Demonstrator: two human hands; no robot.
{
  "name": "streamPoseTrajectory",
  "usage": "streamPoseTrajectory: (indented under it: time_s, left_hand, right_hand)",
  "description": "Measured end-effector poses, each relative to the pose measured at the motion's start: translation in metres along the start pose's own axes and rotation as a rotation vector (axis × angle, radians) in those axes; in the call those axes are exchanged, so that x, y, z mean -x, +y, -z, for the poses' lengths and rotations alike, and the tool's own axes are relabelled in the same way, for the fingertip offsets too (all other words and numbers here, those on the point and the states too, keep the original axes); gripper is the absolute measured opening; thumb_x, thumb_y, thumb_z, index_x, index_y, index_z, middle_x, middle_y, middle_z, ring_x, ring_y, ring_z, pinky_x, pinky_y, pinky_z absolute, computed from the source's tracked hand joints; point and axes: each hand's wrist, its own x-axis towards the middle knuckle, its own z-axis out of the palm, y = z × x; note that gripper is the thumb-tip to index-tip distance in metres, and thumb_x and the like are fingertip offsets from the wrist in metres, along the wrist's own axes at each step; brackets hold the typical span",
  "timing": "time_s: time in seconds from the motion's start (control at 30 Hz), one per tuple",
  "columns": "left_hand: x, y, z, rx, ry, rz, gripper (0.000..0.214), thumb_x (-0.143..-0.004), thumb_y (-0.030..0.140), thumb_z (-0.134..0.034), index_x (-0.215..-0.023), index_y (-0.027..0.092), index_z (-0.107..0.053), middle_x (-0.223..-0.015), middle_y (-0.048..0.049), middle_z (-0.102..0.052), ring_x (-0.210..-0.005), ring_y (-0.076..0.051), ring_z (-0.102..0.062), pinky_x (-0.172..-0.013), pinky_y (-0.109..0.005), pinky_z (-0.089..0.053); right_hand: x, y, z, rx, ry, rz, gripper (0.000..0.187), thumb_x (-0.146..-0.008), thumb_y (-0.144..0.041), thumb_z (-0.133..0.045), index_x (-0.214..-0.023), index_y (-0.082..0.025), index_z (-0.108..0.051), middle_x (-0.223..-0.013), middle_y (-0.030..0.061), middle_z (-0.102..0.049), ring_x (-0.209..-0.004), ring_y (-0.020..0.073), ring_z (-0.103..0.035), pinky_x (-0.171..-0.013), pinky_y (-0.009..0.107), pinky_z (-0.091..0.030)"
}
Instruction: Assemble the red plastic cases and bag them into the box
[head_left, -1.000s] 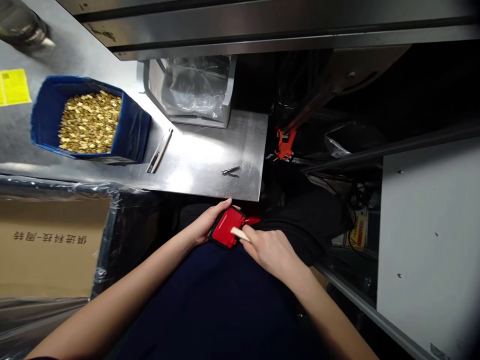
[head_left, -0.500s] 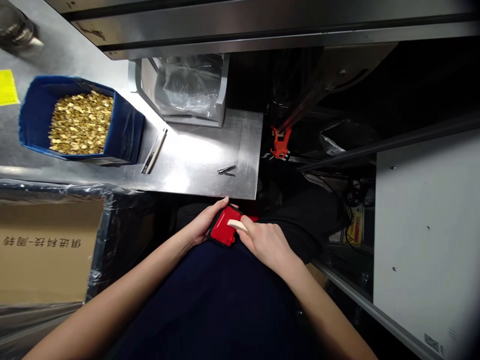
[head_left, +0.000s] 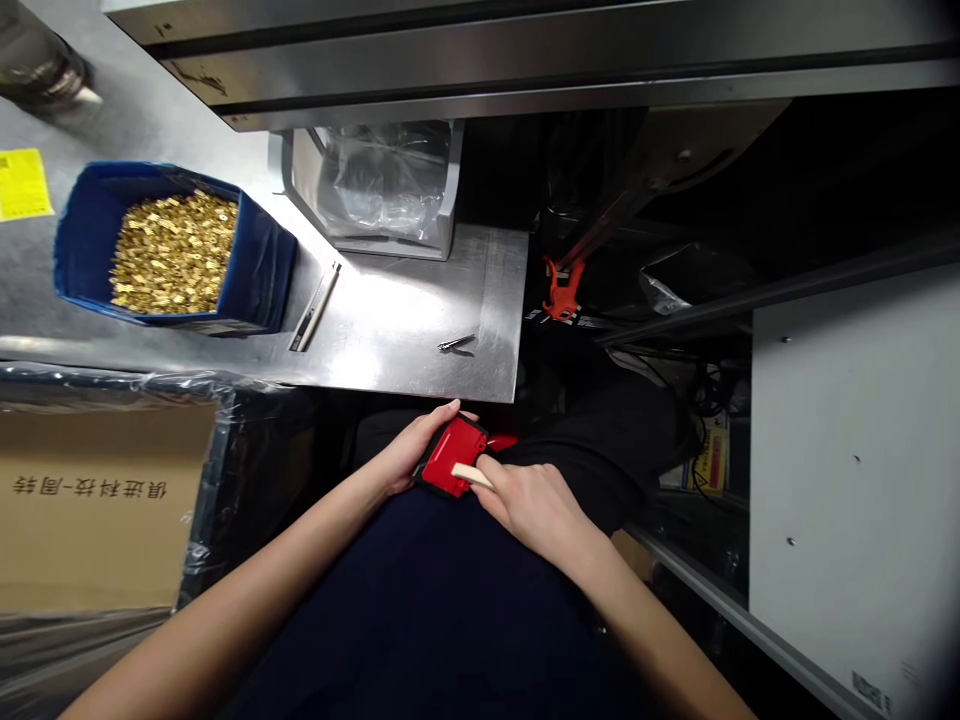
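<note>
Since half a second ago, we have drawn the tip of the pale stick (head_left: 471, 475) lower across the red-and-black piece (head_left: 450, 450), toward six o'clock on its face. Taking that piece as our clock's centre, the metal bench (head_left: 390, 350) spreads from ten to twelve, and a cardboard box (head_left: 97, 550) with printed characters sits at nine. On the bench at ten stands the blue bin (head_left: 266, 265), holding a heap of small brass parts (head_left: 176, 255); the grey bin (head_left: 448, 215), with clear plastic (head_left: 382, 190) inside, is just past eleven. Our left hand (head_left: 416, 445) is clamped around the piece — near the bench's edge. Our right hand (head_left: 536, 505), at four, is pinched on the stick; we cannot tell whether its tip presses on the red face. A slim cutter (head_left: 315, 310) lies between ten and eleven — beside the blue bin — and small metal snips (head_left: 450, 346) rest at twelve.
</note>
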Motion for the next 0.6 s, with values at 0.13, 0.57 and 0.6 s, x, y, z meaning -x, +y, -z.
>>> streamPoseTrajectory:
  time_s: [0.13,0.57,0.6]
  left_hand:
    - [-0.0012,-0.0005,-0.0001,0.019,0.012,0.009,0.045,-0.091,0.054,-0.067,-0.109,0.014,-0.075,-0.092,-0.0123,-0.08,-0.074,-0.022,-0.075,-0.067,-0.03,-0.062]
    - [-0.0013,-0.0011,-0.0025,0.064,0.014,0.026,0.041,-0.091,0.053,-0.067,-0.101,0.013,-0.076,-0.084,-0.0105,-0.079,-0.069,-0.021,-0.074,-0.063,-0.028,-0.061]
    - [-0.0012,-0.0006,-0.0024,0.065,0.012,0.033,0.042,-0.091,0.052,-0.067,-0.101,0.013,-0.076,-0.085,-0.0113,-0.08,-0.069,-0.021,-0.074,-0.063,-0.029,-0.061]
  right_hand:
    - [-0.0055,-0.0009,0.0022,-0.003,0.038,-0.073,0.024,-0.108,-0.044,-0.045,-0.121,-0.028,-0.058,-0.09,0.0011,-0.08,-0.077,0.0212,-0.077,-0.056,0.027,-0.03]
    - [-0.0101,0.005,0.0038,-0.004,0.048,-0.09,0.026,-0.108,-0.045,-0.044,-0.122,-0.028,-0.059,-0.087,0.0019,-0.08,-0.074,0.0213,-0.076,-0.055,0.028,-0.027]
    - [-0.0078,0.0071,0.0031,-0.007,0.035,-0.086,0.025,-0.108,-0.043,-0.046,-0.122,-0.027,-0.059,-0.087,0.0019,-0.08,-0.073,0.021,-0.076,-0.055,0.028,-0.026]
